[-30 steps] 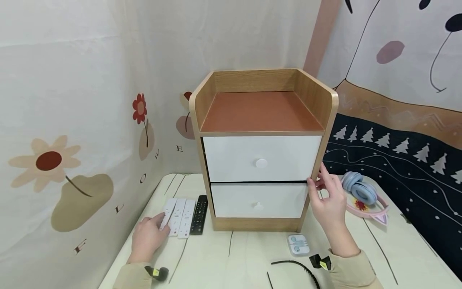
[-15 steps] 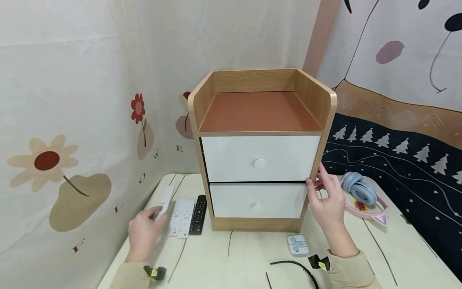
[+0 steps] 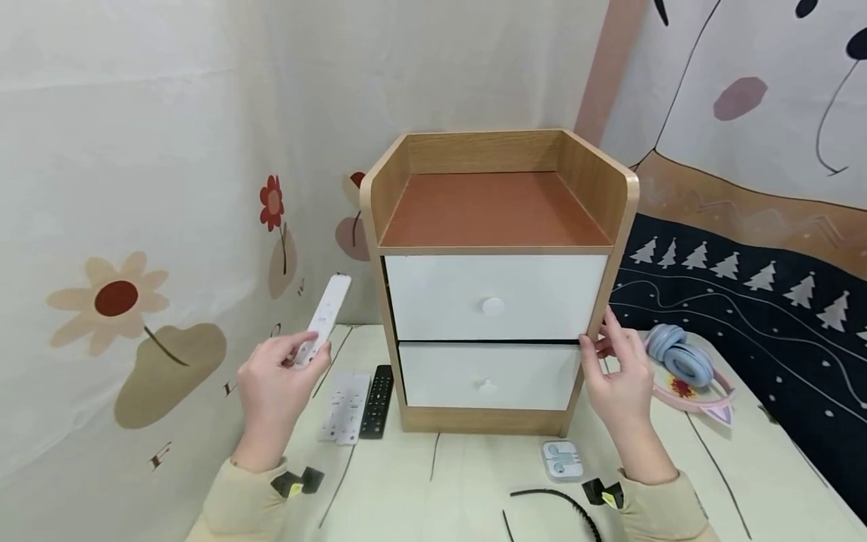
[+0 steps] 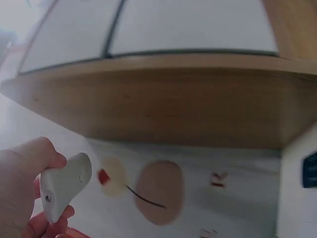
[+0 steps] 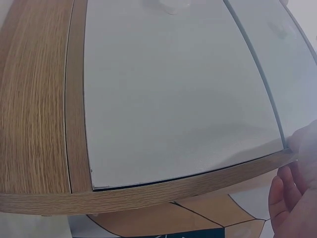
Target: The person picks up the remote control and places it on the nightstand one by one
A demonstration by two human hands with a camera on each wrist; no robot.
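My left hand [image 3: 278, 388] holds a slim white remote control [image 3: 328, 305] between thumb and fingers, raised above the table and tilted upward to the right. The left wrist view shows this white remote [image 4: 65, 184] end-on, pinched beside the cabinet's wooden side. A small wooden cabinet [image 3: 497, 251] with two white drawers, both closed, stands in the middle. At its right side my right hand [image 3: 622, 384] rests with the thumb on the front edge and the fingers against the outer side. Left of the cabinet lie white remotes [image 3: 345, 406] and a black remote [image 3: 376, 401].
Blue headphones [image 3: 680, 355] with a pink cat-ear band lie right of the cabinet. In front are boxed earphones [image 3: 562, 460] and a thin black headband [image 3: 558, 494]. Printed cloth [image 3: 169, 150] hangs at the left and back. The cabinet's open top [image 3: 497, 211] has raised sides.
My left hand has picked up the leftmost white remote from the row and lifted it, moving up and slightly right. The right hand has stayed at the cabinet's edge.
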